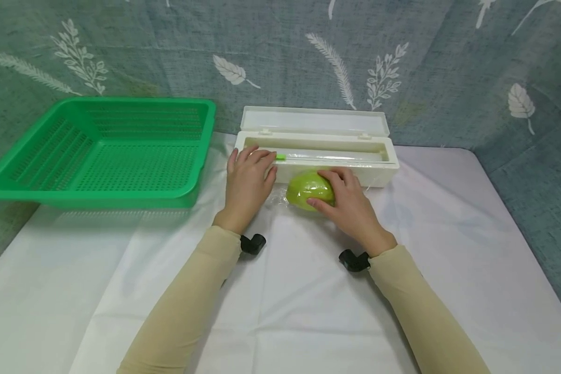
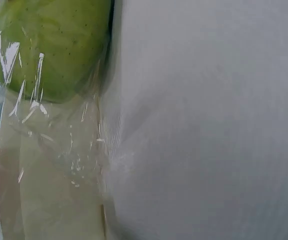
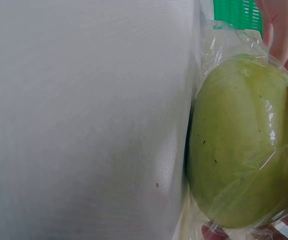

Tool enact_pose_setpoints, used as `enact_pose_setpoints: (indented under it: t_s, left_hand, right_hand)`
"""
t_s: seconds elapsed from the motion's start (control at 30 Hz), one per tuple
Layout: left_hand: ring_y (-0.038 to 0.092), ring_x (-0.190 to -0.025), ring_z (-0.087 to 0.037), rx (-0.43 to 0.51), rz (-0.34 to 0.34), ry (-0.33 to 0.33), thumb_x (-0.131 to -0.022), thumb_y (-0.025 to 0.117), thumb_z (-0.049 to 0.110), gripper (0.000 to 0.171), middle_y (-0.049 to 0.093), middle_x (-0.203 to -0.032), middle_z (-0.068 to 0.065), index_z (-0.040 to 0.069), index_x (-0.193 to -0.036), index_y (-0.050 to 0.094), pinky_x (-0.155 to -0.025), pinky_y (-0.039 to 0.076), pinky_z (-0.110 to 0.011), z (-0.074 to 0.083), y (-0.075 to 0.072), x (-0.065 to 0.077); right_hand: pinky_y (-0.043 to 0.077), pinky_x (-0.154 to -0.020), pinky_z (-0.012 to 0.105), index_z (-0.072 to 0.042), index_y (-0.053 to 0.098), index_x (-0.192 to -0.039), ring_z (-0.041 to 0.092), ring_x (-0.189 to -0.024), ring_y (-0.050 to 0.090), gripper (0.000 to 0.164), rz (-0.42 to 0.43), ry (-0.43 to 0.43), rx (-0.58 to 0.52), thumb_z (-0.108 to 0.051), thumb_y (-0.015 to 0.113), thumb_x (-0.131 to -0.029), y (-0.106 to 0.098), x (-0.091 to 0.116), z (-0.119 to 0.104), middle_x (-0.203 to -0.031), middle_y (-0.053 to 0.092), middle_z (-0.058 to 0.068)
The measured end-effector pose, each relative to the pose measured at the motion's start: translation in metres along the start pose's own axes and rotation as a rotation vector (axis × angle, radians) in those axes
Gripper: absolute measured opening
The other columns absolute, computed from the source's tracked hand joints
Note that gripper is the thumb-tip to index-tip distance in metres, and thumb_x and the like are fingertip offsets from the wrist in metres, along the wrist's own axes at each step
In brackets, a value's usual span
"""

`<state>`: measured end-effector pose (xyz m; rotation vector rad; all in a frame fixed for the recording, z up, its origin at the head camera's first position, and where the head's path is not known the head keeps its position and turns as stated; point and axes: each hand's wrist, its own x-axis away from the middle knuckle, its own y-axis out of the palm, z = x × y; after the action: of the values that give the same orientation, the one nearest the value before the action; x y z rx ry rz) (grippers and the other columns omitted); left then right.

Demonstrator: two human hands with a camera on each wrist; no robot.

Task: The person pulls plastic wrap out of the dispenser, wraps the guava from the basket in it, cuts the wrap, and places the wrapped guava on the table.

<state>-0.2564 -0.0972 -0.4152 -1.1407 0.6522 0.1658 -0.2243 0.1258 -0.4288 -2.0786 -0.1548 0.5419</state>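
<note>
A green oval fruit point(image 1: 304, 191) under clear film lies against the front of a white cling film box point(image 1: 378, 176). My right hand point(image 1: 350, 208) holds it, thumb on the near side and fingers over the top. My left hand point(image 1: 246, 182) rests at the box's left end, fingertips on its front rim beside a green slide cutter point(image 1: 281, 157). In the left wrist view, cling film point(image 2: 59, 145) runs from the fruit over the box's face. The right wrist view shows the fruit point(image 3: 244, 145) close up, with wrinkled film around it.
Behind the box's open trough, its lid point(image 1: 313, 120) stands raised. A green plastic basket point(image 1: 107, 195) sits to the left on the white tablecloth point(image 1: 280, 311). Grey-green leaf-patterned fabric point(image 1: 280, 52) hangs at the back.
</note>
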Motion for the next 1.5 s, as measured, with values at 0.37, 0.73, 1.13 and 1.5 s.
enact_pose_setpoints:
  t_s: [0.37,0.73,1.13,1.5]
  left_hand:
    - [0.053,-0.097,-0.025,0.025,0.015,0.050,-0.085,0.057,0.011,0.028,0.061,-0.106,-0.007,0.008,-0.112,0.063,-0.100,0.028,-0.038,0.0025,0.0011,-0.0014]
    - [0.051,-0.097,-0.025,0.002,-0.019,0.058,-0.084,0.056,0.009,0.030,0.060,-0.104,-0.007,0.009,-0.114,0.062,-0.100,0.027,-0.042,0.0044,0.0013,-0.0005]
    - [0.048,-0.099,-0.027,-0.022,-0.057,0.085,-0.084,0.059,0.013,0.036,0.057,-0.107,-0.009,0.011,-0.120,0.058,-0.100,0.024,-0.042,0.0061,-0.0020,0.0010]
    - [0.046,-0.101,-0.029,-0.105,-0.097,0.122,-0.083,0.061,0.016,0.045,0.053,-0.111,-0.011,0.019,-0.126,0.053,-0.097,0.026,-0.044,0.0052,0.0010,0.0013]
  right_hand:
    - [0.040,-0.082,0.042,-0.017,0.041,-0.131,0.025,-0.110,0.038,0.068,0.006,-0.001,0.013,-0.058,0.055,-0.078,-0.0007,-0.0005,-0.0016,-0.128,0.034,0.009]
    - [0.039,-0.084,0.042,-0.017,0.040,-0.131,0.026,-0.111,0.037,0.068,0.005,-0.005,0.004,-0.056,0.056,-0.078,0.0020,0.0012,-0.0002,-0.128,0.034,0.010]
    - [0.039,-0.084,0.043,-0.017,0.040,-0.131,0.027,-0.110,0.038,0.068,0.013,-0.010,0.004,-0.056,0.057,-0.078,0.0023,0.0009,-0.0009,-0.128,0.034,0.010]
    - [0.039,-0.084,0.042,-0.017,0.041,-0.131,0.027,-0.109,0.038,0.067,0.021,-0.019,0.012,-0.055,0.057,-0.078,0.0022,0.0012,-0.0009,-0.128,0.034,0.009]
